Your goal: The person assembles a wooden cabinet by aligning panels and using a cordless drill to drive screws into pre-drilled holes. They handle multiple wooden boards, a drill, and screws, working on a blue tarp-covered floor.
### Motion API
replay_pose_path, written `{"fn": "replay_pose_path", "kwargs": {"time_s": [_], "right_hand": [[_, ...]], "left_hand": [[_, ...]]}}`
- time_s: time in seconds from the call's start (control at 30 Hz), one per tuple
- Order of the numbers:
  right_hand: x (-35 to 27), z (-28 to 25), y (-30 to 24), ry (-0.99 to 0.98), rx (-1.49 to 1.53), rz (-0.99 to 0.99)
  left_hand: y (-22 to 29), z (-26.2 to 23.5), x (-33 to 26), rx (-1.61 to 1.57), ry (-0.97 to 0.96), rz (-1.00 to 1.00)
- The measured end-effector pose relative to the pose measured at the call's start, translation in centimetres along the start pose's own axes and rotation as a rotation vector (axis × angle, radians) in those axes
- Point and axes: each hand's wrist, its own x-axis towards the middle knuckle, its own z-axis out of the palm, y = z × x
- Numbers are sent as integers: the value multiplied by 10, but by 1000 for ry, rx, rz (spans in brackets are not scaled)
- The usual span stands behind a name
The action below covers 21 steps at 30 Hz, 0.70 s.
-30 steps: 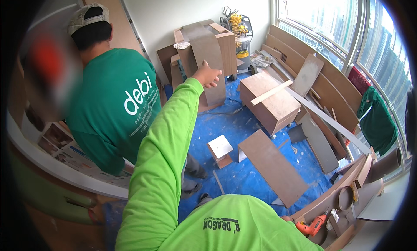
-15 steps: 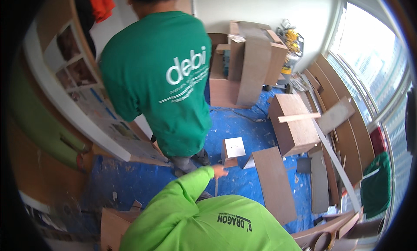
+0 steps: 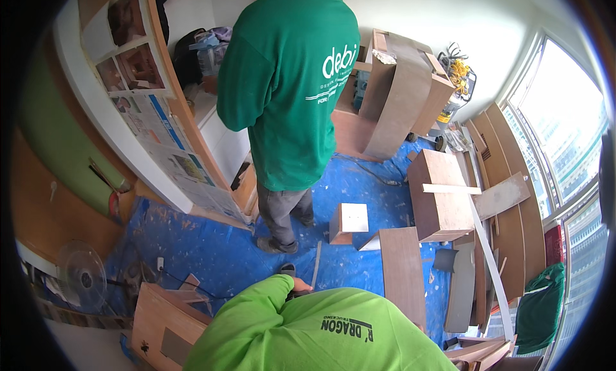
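My left hand hangs low in front of my lime-green shirt, at the end of the bent sleeve. Its fingers show only in part; they look loosely stretched, with nothing visible in them. Below it the blue floor sheet is spread, and a thin pale strip lies just ahead of the hand. My dark shoe shows beside it. Farther off stands a small box with a white top, and a brown board lies to the right. My right hand is out of view.
A co-worker in a green shirt stands ahead, back toward me. Wooden cabinets stand at the right, near long boards by the window. At the lower left are a fan and a wooden box.
My left hand has drawn back from its outstretched position toward my body. The view has shifted, so the co-worker appears farther right and the fan has come into clearer sight.
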Motion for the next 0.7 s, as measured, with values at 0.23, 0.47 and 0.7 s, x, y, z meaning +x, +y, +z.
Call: {"fn": "replay_pose_path", "kwargs": {"time_s": [0.23,0.47,0.7], "right_hand": [[8,48,-56,-51,-57,-36],[-8,72,-96,-81,118,99],[-21,72,-93,-90,170,153]], "left_hand": [[-18,-11,-32,-90,-11,-17],[-28,-12,-11,-2,41,-4],[-39,-12,12,32,9,29]]}}
